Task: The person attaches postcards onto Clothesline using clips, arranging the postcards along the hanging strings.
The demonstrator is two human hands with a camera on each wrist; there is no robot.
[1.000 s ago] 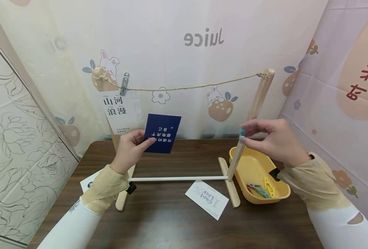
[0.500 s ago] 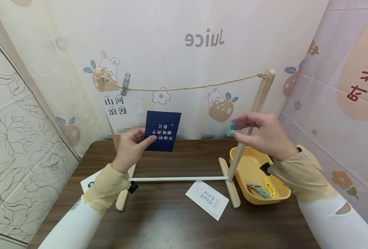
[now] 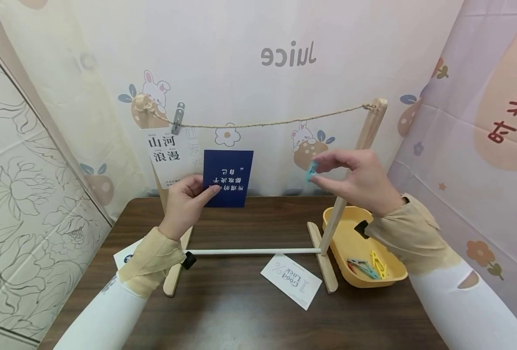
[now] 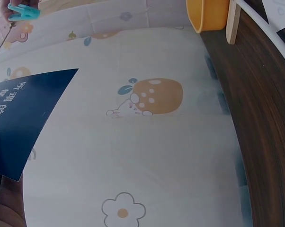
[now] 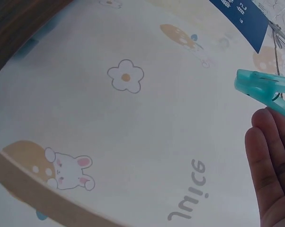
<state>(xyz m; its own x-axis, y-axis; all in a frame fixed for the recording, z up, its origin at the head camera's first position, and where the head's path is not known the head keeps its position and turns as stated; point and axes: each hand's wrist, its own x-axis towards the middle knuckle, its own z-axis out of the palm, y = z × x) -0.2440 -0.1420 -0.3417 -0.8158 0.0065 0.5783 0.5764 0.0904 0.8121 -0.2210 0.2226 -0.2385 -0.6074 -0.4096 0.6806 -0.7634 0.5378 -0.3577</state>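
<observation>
My left hand (image 3: pixel 186 205) pinches a dark blue card (image 3: pixel 228 170) by its left side, thumb over the white lettering, and holds it upright below the rope (image 3: pixel 262 124). Out to the right, my right hand (image 3: pixel 356 180) pinches a small turquoise clothespin (image 3: pixel 311 171) between thumb and fingertips. The right wrist view shows that clothespin (image 5: pixel 261 87) from close by, its nose pointing away from the fingers. A grey clothespin (image 3: pixel 178 118) on the rope's left end holds a white card (image 3: pixel 164 155) with dark characters.
A wooden frame with a right post (image 3: pixel 367 126) and a white lower bar (image 3: pixel 254 251) carries the rope. A yellow basket (image 3: pixel 343 228) with several clothespins (image 3: pixel 365 267) stands at right. White cards (image 3: pixel 291 281) lie on the dark table (image 3: pixel 223 311).
My right hand has moved left and up with the turquoise clothespin, past the right post. The left hand has raised the blue card slightly toward the rope.
</observation>
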